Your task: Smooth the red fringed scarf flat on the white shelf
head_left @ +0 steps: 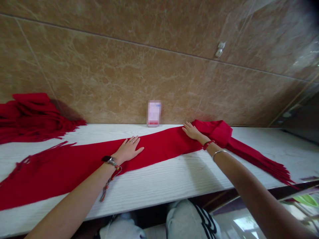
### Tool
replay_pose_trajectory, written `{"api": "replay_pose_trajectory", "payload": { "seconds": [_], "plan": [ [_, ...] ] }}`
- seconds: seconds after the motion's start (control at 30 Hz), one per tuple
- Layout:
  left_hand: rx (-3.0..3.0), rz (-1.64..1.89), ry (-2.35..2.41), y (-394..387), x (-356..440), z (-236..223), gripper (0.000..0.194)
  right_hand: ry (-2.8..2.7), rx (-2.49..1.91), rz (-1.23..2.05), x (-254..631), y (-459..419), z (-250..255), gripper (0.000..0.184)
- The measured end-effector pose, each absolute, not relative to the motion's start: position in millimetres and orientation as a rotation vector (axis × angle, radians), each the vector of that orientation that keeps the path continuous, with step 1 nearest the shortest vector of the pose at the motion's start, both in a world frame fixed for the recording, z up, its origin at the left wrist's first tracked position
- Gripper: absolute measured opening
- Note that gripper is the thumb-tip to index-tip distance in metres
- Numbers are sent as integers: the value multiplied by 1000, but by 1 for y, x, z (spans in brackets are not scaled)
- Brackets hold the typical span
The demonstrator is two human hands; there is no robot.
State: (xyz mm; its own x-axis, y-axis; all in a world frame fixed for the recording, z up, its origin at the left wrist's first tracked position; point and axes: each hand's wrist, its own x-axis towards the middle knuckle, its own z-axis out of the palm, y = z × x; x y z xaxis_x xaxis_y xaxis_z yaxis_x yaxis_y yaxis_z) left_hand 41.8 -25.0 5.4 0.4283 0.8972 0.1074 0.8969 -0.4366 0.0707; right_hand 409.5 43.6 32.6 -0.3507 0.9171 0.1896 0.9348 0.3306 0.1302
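A long red scarf (159,146) lies stretched across the white tabletop, its fringed left end spread flat. My left hand (128,149) rests palm down on the scarf's middle, fingers spread. Farther right, my right hand (191,130) lies flat on it too, close to the wall. Just beyond my right hand the cloth is bunched and folded over, and a narrow fringed end trails toward the table's front right edge. Neither hand grips the fabric.
More red fringed cloth (32,116) is heaped at the far left. A phone (154,114) leans upright against the brown tiled wall (112,76). The white table (159,184) is narrow, with my knees below its front edge. A green basin (306,200) is low at right.
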Motion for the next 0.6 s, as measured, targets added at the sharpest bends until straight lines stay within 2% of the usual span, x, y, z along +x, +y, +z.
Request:
{"api": "replay_pose_trajectory", "payload": {
  "seconds": [0.1,0.17,0.3,0.4,0.6],
  "plan": [
    [2775,263,1617,-33,46,10,57,-2436,-1702,-370,383,29,40,48],
    [2829,295,1563,-42,53,13,54,-2552,-1479,-351,356,11,41,53],
    [2746,169,1502,-57,64,12,66,-2790,-1120,-230,306,-24,29,62],
    [2672,57,1509,-58,66,7,75,-2856,-1101,-175,292,-35,18,63],
    [2654,9,1488,-55,62,7,79,-2880,-1084,-220,305,-37,11,57]
  ]
}}
